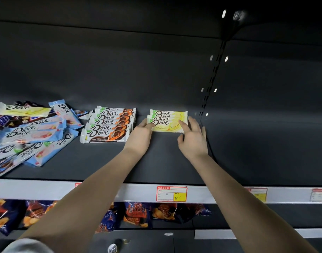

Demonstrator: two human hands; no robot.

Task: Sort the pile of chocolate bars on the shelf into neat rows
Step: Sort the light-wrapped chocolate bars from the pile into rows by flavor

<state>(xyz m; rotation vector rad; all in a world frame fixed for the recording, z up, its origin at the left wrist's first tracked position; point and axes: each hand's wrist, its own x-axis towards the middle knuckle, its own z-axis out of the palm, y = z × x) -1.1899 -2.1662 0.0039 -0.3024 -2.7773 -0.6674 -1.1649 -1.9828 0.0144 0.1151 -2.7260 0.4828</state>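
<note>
Both hands reach onto the dark shelf (247,152). The left hand (142,133) and right hand (192,138), fingers extended, touch either end of the yellow bars (168,121). Left of them lies an orange row (109,125), then the loose pile (32,132).

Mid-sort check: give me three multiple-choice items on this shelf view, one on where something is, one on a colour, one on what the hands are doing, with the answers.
1. Where on the shelf is the unsorted pile? A. left of the orange row; B. at the far right; C. between the two rows.
2. What colour are the wrappers in the row between the left hand and right hand? A. blue; B. yellow; C. orange.
3. How are the hands? A. both lifting one bar; B. both off the shelf; C. both open, fingers at the row's ends.
Answers: 1 A, the loose bars lie left of the orange row. 2 B, the yellow row sits between the hands. 3 C, straight fingers touch each end of that row.
</note>
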